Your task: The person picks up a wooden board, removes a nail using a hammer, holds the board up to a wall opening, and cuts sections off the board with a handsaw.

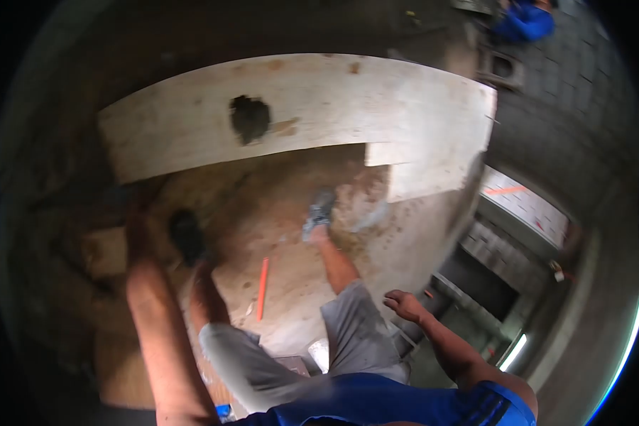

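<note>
A long pale board (319, 103), like plywood, with a dark patch near its left part, stretches across the view beyond my feet. Near its lower left corner is my left hand (139, 202), dark and smeared, so its fingers and any contact with the board are unclear. Beside my right knee hangs my right hand (403, 305), fingers loosely bent and apart, with nothing seen in it. Between my legs an orange stick or tube (263, 290) lies on the stained floor (295, 273).
A smaller pale piece (426, 174) sits at the board's right end. A hollow block (503, 68) and a person in blue (524, 23) are at the upper right. A white panel with an orange strip (525, 206) stands right. Wooden sheets (124, 373) lie lower left.
</note>
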`<state>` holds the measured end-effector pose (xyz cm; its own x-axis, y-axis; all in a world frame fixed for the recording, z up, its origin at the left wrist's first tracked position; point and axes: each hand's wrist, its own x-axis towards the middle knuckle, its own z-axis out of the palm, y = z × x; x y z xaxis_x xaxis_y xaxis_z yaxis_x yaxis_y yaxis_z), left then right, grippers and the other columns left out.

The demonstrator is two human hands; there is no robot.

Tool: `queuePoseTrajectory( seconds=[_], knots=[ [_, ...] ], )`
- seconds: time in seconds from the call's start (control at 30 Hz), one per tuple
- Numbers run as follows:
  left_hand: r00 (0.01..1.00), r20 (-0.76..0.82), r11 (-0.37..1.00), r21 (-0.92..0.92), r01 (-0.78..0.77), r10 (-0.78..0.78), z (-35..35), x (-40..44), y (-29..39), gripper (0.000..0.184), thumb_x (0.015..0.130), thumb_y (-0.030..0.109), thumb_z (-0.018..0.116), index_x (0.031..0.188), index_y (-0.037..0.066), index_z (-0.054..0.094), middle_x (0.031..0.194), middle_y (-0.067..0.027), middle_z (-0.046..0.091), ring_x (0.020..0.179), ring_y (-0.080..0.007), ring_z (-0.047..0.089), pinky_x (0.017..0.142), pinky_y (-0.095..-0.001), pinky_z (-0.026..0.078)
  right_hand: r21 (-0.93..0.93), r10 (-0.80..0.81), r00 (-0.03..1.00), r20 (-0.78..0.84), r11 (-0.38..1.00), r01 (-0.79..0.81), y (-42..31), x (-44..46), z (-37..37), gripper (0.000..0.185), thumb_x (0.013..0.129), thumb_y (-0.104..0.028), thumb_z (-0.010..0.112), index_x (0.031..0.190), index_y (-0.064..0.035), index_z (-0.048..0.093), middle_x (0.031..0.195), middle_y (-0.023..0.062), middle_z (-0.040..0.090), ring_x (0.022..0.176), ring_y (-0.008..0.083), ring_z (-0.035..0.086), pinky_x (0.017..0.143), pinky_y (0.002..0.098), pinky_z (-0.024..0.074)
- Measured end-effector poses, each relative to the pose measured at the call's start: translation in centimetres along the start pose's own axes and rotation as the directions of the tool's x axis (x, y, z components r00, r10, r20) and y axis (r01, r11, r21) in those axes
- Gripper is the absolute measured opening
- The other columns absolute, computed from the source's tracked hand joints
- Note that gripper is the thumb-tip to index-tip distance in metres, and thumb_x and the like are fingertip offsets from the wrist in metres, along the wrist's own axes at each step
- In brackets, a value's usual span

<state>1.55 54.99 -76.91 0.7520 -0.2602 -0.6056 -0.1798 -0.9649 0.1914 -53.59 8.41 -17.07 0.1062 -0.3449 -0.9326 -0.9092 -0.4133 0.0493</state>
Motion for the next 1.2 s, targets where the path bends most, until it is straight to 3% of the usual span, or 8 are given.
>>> queuePoseTrajectory(
  seconds=[0.3,0.37,0.43,0.5,0.63,0.7,1.0,1.2],
  knots=[
    [0.867,0.17,0.875,-0.048,0.482,-0.468,5.1,4.3,-10.6,0.027,0.098,0.036,0.061,0.112,0.016,0.075,0.092,-0.0059,0.074,0.074,-0.0253,0.069,0.063,-0.0391,0.056,0.353,0.235,0.972,-0.023,0.911,-0.212,-6.0,0.6,-2.7,0.039,0.097,-0.03,0.065,0.124,-0.0025,0.066,0.095,0.0089,0.073,0.079,0.0153,0.066,0.075,0.0314,0.0542],
    [0.442,0.678,0.481,-0.146,0.864,-0.588,0.9,3.4,-9.0,0.027,0.098,0.035,0.061,0.112,0.017,0.075,0.092,-0.0056,0.074,0.074,-0.0254,0.069,0.064,-0.0395,0.056,0.343,0.186,0.979,-0.085,0.928,-0.146,-6.6,1.1,-3.5,0.039,0.097,-0.03,0.066,0.124,-0.0015,0.066,0.094,0.0091,0.073,0.078,0.0153,0.064,0.075,0.0316,0.054],
    [0.794,-0.608,0.928,0.294,0.228,-0.002,0.3,-8.2,-4.8,0.029,0.099,0.038,0.06,0.116,0.017,0.073,0.095,-0.0035,0.074,0.072,-0.0201,0.068,0.065,-0.0394,0.056,0.341,0.159,0.982,-0.097,0.933,-0.117,-7.9,1.3,-4.8,0.04,0.097,-0.03,0.066,0.125,-0.0013,0.066,0.095,0.0096,0.073,0.08,0.0154,0.066,0.076,0.0316,0.0542],
    [0.83,-0.492,0.698,0.69,0.19,0.261,-6.5,-14.7,-6.6,0.039,0.096,0.04,0.064,0.124,0.014,0.069,0.103,-0.0024,0.073,0.069,-0.0201,0.068,0.062,-0.0374,0.056,0.337,0.128,0.985,-0.119,0.938,-0.081,-10.2,1.3,-6.1,0.04,0.097,-0.03,0.066,0.125,-0.0011,0.065,0.096,0.0101,0.073,0.082,0.0155,0.067,0.077,0.0316,0.0543],
    [0.724,-0.659,0.64,0.471,0.608,-0.203,-13.8,-23.2,-10.7,0.03,0.091,0.027,0.071,0.11,0.004,0.065,0.105,-0.0158,0.071,0.062,-0.0268,0.065,0.057,-0.0344,0.056,0.268,-0.216,0.933,-0.287,0.917,0.295,-17.0,0.8,-9.0,0.036,0.097,-0.023,0.066,0.126,-0.0016,0.064,0.102,0.0125,0.074,0.095,0.018,0.071,0.083,0.0331,0.0556],
    [0.574,-0.442,0.69,-0.642,0.335,-0.689,-19.9,-28.0,-9.5,0.026,0.091,0.024,0.071,0.098,0.002,0.061,0.094,-0.0157,0.069,0.06,-0.023,0.061,0.056,-0.034,0.055,0.449,-0.26,0.914,-0.313,0.807,0.383,-20.2,0.4,-9.9,0.035,0.096,-0.019,0.067,0.127,-0.0023,0.064,0.105,0.0136,0.074,0.099,0.0202,0.072,0.086,0.0337,0.0558],
    [0.836,-0.264,0.313,-0.942,-0.117,-0.481,-38.9,-45.6,37.9,0.028,0.089,0.022,0.07,0.101,0.001,0.056,0.094,-0.0057,0.053,0.087,-0.0144,0.049,0.068,-0.0313,0.043,-0.078,-0.915,0.303,-0.267,0.334,0.939,-24.9,-6.2,-14.8,0.07,0.077,-0.033,0.08,0.137,-0.0052,0.056,0.135,0.0141,0.061,0.13,0.0306,0.053,0.111,0.0485,0.0357],
    [0.967,-0.23,0.224,-0.954,-0.201,-0.112,-36.7,-50.4,65.7,0.028,0.094,0.026,0.068,0.11,0.005,0.06,0.092,0.0015,0.057,0.079,-0.0098,0.05,0.072,-0.0264,0.043,-0.005,-0.696,0.492,-0.523,0.579,0.815,-13.8,-6.8,-21.5,0.047,0.075,-0.02,0.076,0.117,-0.0048,0.063,0.103,0.0157,0.067,0.097,0.0377,0.064,0.088,0.0495,0.049]
  ],
)
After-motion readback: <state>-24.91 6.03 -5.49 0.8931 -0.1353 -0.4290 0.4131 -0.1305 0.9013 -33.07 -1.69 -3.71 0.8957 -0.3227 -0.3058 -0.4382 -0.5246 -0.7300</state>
